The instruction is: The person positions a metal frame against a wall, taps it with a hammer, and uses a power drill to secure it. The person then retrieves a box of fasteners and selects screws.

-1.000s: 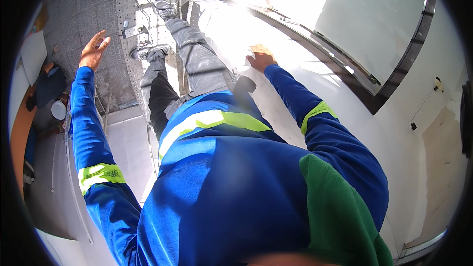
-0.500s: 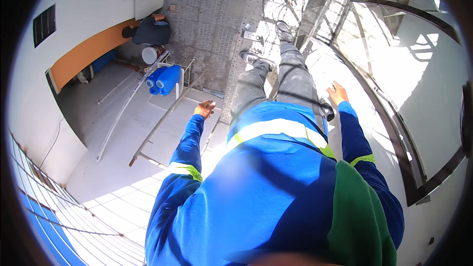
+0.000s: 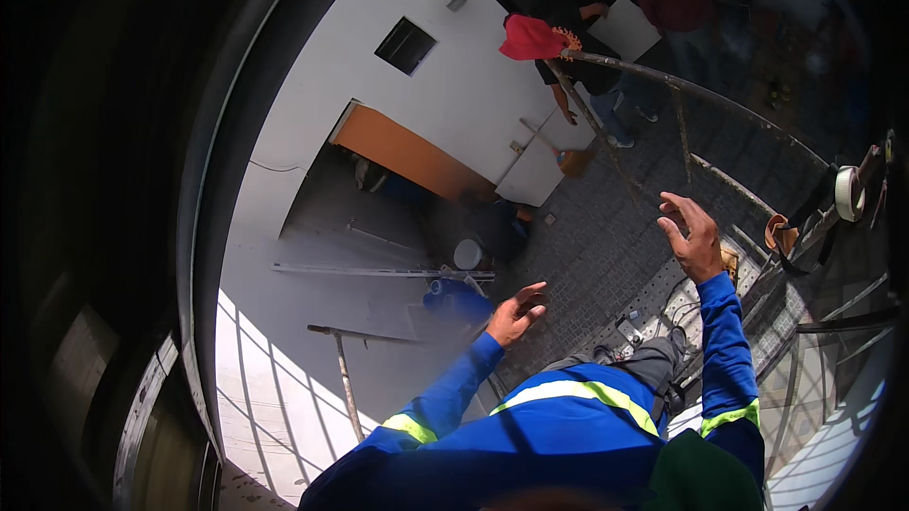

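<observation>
Head view, from the left: a dark curved frame [image 3: 222, 132] borders a pale floor [image 3: 251, 388] striped with the shadows of bars. Past it, a rusty pipe frame [image 3: 348, 383] stands with its top bar pointing rightward, and a pale metal rail [image 3: 379, 272] lies farther off, below an orange panel [image 3: 417, 151]. A blue container [image 3: 459, 304] sits near the rail's right end, a white bucket [image 3: 467, 253] just beyond it.

The person's left hand [image 3: 514, 317] hangs in the air just right of the blue container in view, apart from it, fingers half curled and moderately wide, thumb side up. Beyond, a co-worker in a red cap [image 3: 532, 37] leans near a white board [image 3: 540, 170].

Below, the person's gray trousers [image 3: 653, 359] reach a perforated platform [image 3: 663, 298]. The right hand [image 3: 693, 238] is raised above the platform, its fingers wide and bent, thumb apart; a yellow item [image 3: 729, 260] shows partly behind it. Next comes a scaffold rail [image 3: 734, 184], near the right hand in view, though depth is hard to tell. Farthest right, a pale strap roll [image 3: 849, 193] hangs beside a brown pouch-like piece [image 3: 781, 234].
</observation>
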The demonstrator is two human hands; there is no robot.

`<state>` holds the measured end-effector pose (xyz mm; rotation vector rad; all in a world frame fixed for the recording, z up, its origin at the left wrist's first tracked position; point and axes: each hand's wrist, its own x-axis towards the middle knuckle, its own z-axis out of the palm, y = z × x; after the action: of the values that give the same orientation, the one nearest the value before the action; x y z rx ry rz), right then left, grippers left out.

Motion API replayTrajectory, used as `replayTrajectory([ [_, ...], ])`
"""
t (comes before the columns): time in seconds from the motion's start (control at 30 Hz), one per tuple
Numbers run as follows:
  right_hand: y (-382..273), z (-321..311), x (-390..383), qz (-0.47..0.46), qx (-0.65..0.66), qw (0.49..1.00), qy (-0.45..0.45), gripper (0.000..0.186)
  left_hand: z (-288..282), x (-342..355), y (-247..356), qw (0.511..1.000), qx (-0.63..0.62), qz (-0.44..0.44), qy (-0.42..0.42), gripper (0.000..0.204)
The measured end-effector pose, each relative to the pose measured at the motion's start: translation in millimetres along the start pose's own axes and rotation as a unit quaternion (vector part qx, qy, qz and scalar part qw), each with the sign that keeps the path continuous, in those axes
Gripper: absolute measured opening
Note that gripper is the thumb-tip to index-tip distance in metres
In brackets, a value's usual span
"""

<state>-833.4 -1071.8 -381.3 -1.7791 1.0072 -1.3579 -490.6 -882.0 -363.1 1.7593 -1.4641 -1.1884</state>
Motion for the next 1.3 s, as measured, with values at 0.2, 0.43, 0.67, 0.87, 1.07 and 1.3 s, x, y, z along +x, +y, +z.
replayTrajectory([
  [0.2, -188, -20, 111, -0.403, -0.051, 0.907, 0.108, 0.044, -9, -38, -11, 0.996, -0.027, 0.057, 0.056, 0.046],
  [0.43, -339, 8, 163, -0.574, -0.03, 0.717, 0.395, 0.061, -20, -80, -60, 0.989, -0.047, 0.003, 0.143, 0.041],
  [0.67, -376, 25, 177, -0.577, -0.115, 0.727, 0.355, 0.026, -14, -97, -175, 0.992, 0.087, -0.06, 0.065, 0.045],
  [0.87, -370, 28, 184, -0.6, -0.115, 0.754, 0.241, 0.029, -6, -94, -272, 0.983, 0.165, -0.047, -0.063, 0.048],
  [1.07, -355, -19, 181, -0.642, -0.029, 0.727, 0.241, 0.031, 33, -92, -264, 0.953, 0.178, -0.234, -0.075, 0.049],
  [1.3, -380, -114, 256, -0.628, -0.128, 0.753, 0.151, 0.025, 73, -72, -248, 0.924, 0.169, -0.33, -0.093, 0.05],
])
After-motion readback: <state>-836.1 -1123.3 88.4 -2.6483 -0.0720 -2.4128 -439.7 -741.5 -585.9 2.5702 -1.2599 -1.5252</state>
